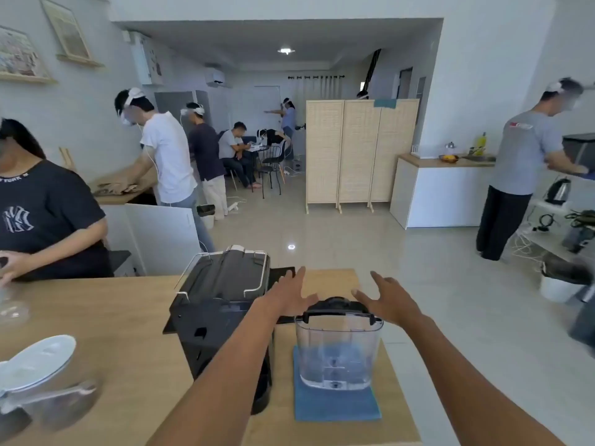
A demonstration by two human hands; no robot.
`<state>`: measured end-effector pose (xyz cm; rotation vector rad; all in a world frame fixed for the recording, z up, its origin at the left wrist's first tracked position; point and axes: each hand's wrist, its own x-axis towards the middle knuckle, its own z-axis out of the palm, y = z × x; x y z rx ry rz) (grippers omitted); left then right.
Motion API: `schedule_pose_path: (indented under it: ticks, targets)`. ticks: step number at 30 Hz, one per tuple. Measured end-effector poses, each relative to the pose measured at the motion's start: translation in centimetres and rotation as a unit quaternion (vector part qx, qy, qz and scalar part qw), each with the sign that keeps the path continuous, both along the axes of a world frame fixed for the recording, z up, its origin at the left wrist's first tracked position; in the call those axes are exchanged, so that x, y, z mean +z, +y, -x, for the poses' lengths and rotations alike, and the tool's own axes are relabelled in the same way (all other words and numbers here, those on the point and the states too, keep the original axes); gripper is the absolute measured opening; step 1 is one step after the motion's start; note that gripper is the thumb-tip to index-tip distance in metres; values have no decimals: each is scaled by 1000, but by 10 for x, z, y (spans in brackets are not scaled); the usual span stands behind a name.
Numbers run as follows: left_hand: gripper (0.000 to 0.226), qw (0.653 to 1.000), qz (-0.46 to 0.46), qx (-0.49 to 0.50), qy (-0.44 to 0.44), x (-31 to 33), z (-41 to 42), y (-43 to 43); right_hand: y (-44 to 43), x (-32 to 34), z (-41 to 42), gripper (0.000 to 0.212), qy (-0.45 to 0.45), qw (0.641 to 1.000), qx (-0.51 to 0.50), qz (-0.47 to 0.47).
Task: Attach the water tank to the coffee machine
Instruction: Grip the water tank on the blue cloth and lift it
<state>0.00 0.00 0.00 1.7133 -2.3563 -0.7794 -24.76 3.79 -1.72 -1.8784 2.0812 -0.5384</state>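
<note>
A clear plastic water tank (338,352) with a black lid and handle stands upright on a blue cloth (336,405) near the table's right edge. Just left of it sits the black coffee machine (222,304), its back towards me, with a chrome rail on top. My left hand (289,292) hovers open above the gap between machine and tank, fingers spread. My right hand (388,300) hovers open just right of the tank's lid. Neither hand touches the tank.
The wooden table (128,333) ends just right of the cloth. A white plate (38,362) and a glass container (48,400) lie at the front left. A person in a dark shirt (45,214) stands at the table's far left. Others work around the room.
</note>
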Motion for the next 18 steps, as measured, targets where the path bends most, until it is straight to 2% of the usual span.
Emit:
schedule_pose_path:
  ticks: [6,10,13,15,18]
  targets:
    - [99,988,-73,95,99,-30,9,6,1,-20,12,97,-60,996,-12,-69]
    - [93,973,-98,135,162,-39,13,7,3,-22,14,99,-111,990,-6,-81]
    - [103,954,-127,160,220,-46,13,8,7,-24,14,98,-157,984,3,-83]
    - [106,948,-130,173,235,-51,13,7,11,-26,16,100,-185,979,5,-88]
    - [97,949,-136,178,220,-54,12,5,14,-30,19,92,-215,971,9,-102]
